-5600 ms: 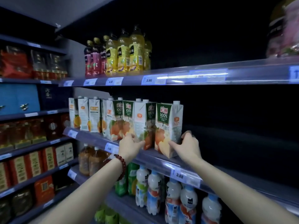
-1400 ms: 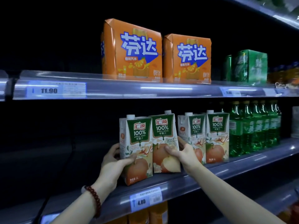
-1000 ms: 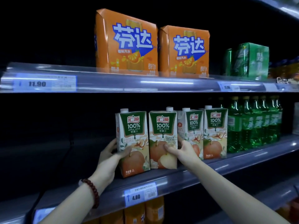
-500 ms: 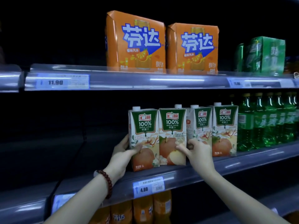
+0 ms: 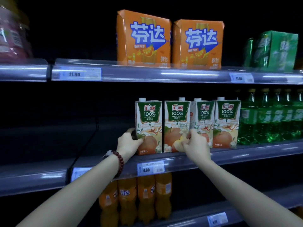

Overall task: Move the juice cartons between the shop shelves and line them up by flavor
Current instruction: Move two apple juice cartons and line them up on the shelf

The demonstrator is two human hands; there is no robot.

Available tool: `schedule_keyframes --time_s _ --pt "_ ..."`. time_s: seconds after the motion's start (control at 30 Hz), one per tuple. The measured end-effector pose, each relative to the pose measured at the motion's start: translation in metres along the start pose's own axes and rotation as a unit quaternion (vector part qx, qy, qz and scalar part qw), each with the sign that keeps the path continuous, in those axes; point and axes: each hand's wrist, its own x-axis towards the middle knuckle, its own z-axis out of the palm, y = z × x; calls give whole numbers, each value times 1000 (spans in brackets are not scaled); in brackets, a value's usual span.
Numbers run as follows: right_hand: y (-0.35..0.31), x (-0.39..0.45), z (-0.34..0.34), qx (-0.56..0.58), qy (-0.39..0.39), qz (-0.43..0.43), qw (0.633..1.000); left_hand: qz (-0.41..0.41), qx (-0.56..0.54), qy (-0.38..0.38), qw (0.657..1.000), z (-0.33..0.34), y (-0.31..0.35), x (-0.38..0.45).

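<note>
The left hand (image 5: 129,142) grips the first apple carton (image 5: 148,126); the right hand (image 5: 195,143) grips the second carton (image 5: 176,125). Four apple cartons stand aligned on the middle shelf (image 5: 246,153). Release remains; other flavors are not visible.

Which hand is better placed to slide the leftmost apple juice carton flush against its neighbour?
Left. The left hand already grips the leftmost carton on its outer side; the right hand holds the second carton.

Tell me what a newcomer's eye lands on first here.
Two bright orange soda boxes stand on the top shelf. Below, four apple juice cartons line the middle shelf, the left hand gripping the leftmost, the right hand on the second. Green bottles stand right of them.
</note>
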Motion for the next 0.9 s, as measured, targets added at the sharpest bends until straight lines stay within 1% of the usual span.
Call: schedule_keyframes --time_s 0.17,0.37,0.5,0.67,0.9 --pt "-25 -15 4 -29 -107 -22 994 5 72 -13 997 -27 -5 -21" --pt "-89 -38 28 -32 -166 -77 983 30 108 -36 993 -97 -24 -46" --pt "-152 -63 56 -16 -194 -124 973 14 122 -31 992 -167 -47 -63" --pt "-236 -112 107 43 -242 -139 959 -18 145 -5 989 -267 -92 -90" --pt "-357 -193 178 102 -294 -180 933 -66 207 75 973 -404 -168 -145"
